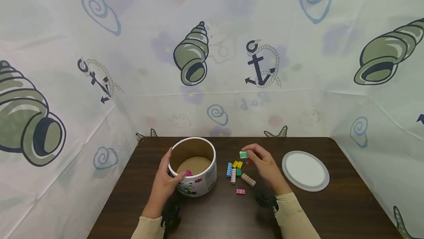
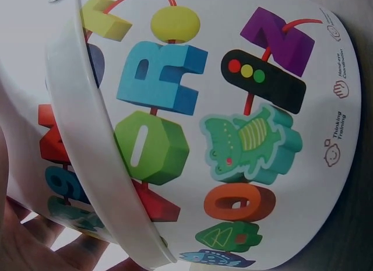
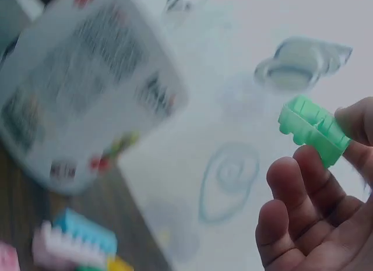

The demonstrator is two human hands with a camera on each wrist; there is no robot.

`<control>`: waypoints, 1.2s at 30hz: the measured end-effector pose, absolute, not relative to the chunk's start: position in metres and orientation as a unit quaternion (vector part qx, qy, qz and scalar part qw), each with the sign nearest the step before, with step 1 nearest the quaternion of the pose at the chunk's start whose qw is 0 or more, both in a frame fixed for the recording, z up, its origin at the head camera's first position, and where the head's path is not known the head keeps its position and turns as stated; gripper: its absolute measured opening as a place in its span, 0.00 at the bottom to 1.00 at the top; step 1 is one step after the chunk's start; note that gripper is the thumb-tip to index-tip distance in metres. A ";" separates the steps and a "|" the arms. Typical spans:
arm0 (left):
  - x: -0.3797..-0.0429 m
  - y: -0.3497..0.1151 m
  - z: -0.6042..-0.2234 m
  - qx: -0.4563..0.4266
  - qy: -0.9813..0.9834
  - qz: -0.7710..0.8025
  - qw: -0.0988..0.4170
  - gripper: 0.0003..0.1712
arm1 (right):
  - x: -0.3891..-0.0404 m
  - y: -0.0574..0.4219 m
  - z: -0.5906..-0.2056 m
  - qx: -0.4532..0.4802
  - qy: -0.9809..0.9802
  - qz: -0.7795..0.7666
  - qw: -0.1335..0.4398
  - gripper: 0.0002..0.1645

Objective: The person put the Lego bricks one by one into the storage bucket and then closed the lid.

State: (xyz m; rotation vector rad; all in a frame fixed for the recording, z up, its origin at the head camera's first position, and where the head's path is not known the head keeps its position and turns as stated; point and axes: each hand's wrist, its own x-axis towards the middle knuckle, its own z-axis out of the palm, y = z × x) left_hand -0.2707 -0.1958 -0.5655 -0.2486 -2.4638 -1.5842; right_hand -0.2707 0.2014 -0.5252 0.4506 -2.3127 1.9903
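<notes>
A round white bucket [image 1: 210, 174] with printed pictures stands at the table's left. My left hand [image 1: 167, 180] grips it by the rim, thumb at the near side and fingers along the left. By that thumb, a magenta brick [image 1: 188, 173] shows at the near rim; whether it touches the thumb I cannot tell. The left wrist view shows the bucket's printed wall [image 2: 274, 166] up close. Right of the bucket, my right hand [image 1: 266, 167] pinches a light green toy brick [image 3: 315, 130] between thumb and fingers, raised off the table, its hollow underside visible in the right wrist view.
Between the hands lie loose bricks: blue [image 1: 229, 169], light pink [image 1: 233, 176], yellow [image 1: 235, 164], dark green [image 1: 238, 172], tan [image 1: 248, 180] and pink [image 1: 240, 192]. A white plate [image 1: 306, 171] sits at the right of the dark table [image 1: 218, 217]. Printed cloth [image 1: 228, 113] hangs behind.
</notes>
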 end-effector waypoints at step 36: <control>-0.276 -0.183 -0.564 -0.069 -0.834 -0.538 0.103 0.63 | -0.288 0.056 -0.473 0.100 -0.561 0.821 -0.033 0.24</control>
